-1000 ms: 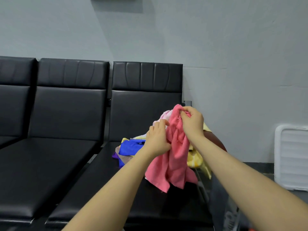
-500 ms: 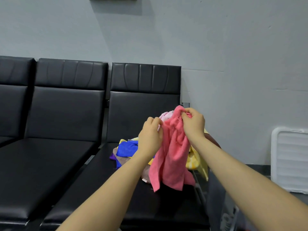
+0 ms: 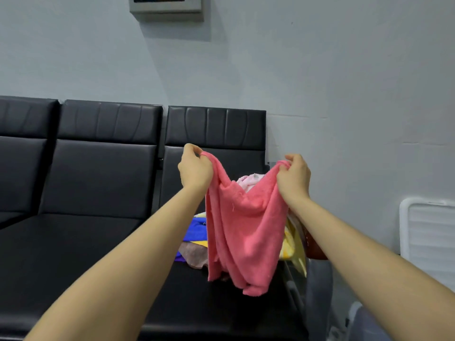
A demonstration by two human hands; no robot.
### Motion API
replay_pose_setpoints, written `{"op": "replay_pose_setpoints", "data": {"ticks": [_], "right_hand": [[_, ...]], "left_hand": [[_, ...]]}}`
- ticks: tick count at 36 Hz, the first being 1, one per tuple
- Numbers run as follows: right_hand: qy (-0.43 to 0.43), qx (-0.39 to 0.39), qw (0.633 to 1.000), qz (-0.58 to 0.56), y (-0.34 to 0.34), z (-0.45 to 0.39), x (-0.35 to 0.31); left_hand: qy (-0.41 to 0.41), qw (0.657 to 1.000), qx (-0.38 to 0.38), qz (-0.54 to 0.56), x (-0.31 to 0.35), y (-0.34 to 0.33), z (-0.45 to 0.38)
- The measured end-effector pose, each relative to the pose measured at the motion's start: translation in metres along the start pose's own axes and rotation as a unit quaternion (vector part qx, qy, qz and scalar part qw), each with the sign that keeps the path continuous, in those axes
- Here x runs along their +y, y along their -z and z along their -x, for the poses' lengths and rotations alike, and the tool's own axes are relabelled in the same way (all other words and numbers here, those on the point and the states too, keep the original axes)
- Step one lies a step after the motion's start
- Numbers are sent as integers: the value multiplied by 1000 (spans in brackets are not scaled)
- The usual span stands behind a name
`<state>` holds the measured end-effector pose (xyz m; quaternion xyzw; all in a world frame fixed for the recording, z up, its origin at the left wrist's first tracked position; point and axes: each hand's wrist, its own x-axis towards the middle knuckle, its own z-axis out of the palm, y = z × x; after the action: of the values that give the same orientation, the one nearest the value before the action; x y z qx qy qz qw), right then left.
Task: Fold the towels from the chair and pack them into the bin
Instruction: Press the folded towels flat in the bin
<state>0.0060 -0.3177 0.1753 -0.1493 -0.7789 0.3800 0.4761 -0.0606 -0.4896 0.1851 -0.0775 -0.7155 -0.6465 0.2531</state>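
A pink towel (image 3: 243,230) hangs in the air above the right-hand black chair (image 3: 214,129). My left hand (image 3: 194,168) pinches its upper left corner and my right hand (image 3: 294,177) pinches its upper right corner, so the top edge sags between them. Behind the towel a pile of towels (image 3: 197,232) lies on the seat, with blue, yellow, brown, purple and pale pink cloth showing. The hanging towel hides most of that pile. A translucent grey bin (image 3: 320,291) stands on the floor beside the chair at lower right, only partly in view.
Two more black chairs (image 3: 98,173) stand in a row to the left. A white slatted panel (image 3: 430,237) leans against the grey wall at right. A grey wall box (image 3: 167,7) hangs above. A dark red-brown thing (image 3: 314,244) shows under my right forearm.
My hands were close together on the bunched pink towel. They have moved apart and upward, spreading the towel out between them. The camera has tilted up.
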Motion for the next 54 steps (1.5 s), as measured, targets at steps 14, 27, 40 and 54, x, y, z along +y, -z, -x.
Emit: {"op": "replay_pose_setpoints", "data": {"ticks": [14, 27, 40, 54], "right_hand": [[-78, 60, 994, -52, 13, -6, -10], [-75, 109, 986, -97, 20, -21, -36], [-101, 68, 983, -137, 11, -16, -22], [-120, 104, 982, -100, 15, -23, -8]], "left_hand": [[111, 971, -39, 208, 3, 13, -14], [62, 993, 21, 103, 24, 14, -28], [88, 975, -75, 191, 9, 20, -21], [128, 989, 3, 78, 0, 20, -18]]}}
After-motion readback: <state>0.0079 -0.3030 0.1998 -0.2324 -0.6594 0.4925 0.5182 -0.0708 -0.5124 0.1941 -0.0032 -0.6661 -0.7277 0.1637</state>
